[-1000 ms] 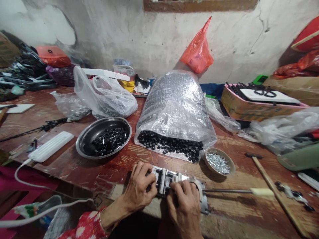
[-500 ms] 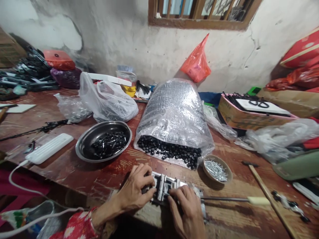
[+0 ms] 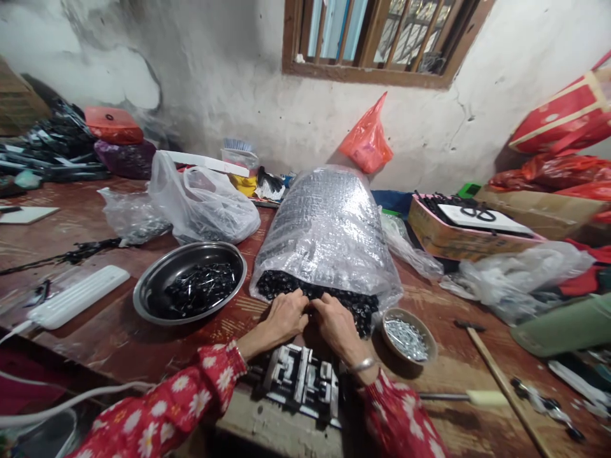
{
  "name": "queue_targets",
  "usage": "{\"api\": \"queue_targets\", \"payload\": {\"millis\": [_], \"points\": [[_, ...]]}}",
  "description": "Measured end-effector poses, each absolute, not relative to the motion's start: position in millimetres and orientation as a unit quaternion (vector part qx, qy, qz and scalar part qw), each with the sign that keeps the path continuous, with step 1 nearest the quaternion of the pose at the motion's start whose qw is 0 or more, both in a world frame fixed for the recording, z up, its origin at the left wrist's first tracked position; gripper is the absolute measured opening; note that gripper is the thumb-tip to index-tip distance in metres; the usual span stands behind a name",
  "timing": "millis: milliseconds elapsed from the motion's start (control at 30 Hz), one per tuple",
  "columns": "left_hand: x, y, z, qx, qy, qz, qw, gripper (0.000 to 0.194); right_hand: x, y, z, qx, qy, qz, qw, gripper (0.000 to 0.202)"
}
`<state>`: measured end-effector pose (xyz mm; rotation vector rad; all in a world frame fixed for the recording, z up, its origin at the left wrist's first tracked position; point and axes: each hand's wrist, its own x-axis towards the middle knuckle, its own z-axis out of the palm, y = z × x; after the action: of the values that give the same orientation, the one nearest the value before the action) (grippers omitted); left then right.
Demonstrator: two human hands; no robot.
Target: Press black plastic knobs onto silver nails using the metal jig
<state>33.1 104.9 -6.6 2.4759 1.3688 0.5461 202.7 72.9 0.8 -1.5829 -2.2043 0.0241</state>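
Note:
Both hands are at the mouth of a silvery bubble-wrap bag (image 3: 329,222), where a heap of small round black plastic pieces (image 3: 363,312) spills out. My left hand (image 3: 286,316) is at the front edge of the heap, fingers curled together; what they hold is hidden. Close beside it, my right hand (image 3: 337,326) has bent fingers at the same edge, and their tips hide whatever is between them. Below the hands, a metal jig (image 3: 303,381) with slots and bars sits on a block at the table's front edge, neither hand touching it.
To the left stands a steel bowl (image 3: 191,318) of black parts with metal pins, near a white power strip (image 3: 81,296). At right are a small bowl (image 3: 432,350) of metal screws or pins, a hammer (image 3: 501,381) and a rod with a pale handle (image 3: 487,398).
Both hands have left the metal jig and moved forward to the black pieces at the bag's mouth. The jig now shows uncovered. The camera view has shifted slightly.

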Motion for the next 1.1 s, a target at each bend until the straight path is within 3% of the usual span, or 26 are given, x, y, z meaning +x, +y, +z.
{"api": "queue_targets", "payload": {"millis": [300, 500, 633, 733, 1100], "points": [[2, 88, 3, 0.833, 0.448, 0.254, 0.203, 0.020, 220, 61, 5, -0.571, -0.781, 0.089, 0.238, 0.020], [-27, 42, 11, 0.840, 0.334, 0.336, 0.265, 0.024, 237, 8, 15, -0.514, -0.771, 0.209, 0.314, 0.017], [-33, 25, 10, 0.867, 0.325, 0.297, 0.233, 0.025, 234, -19, 7, -0.464, -0.801, 0.177, 0.334, 0.025], [-31, 22, 10, 0.878, 0.341, 0.272, 0.197, 0.027, 230, -26, -1, -0.453, -0.813, 0.158, 0.330, 0.020], [-30, 21, 8, 0.863, 0.371, 0.275, 0.204, 0.027, 216, -33, -9, -0.542, -0.753, 0.176, 0.329, 0.009]]}}
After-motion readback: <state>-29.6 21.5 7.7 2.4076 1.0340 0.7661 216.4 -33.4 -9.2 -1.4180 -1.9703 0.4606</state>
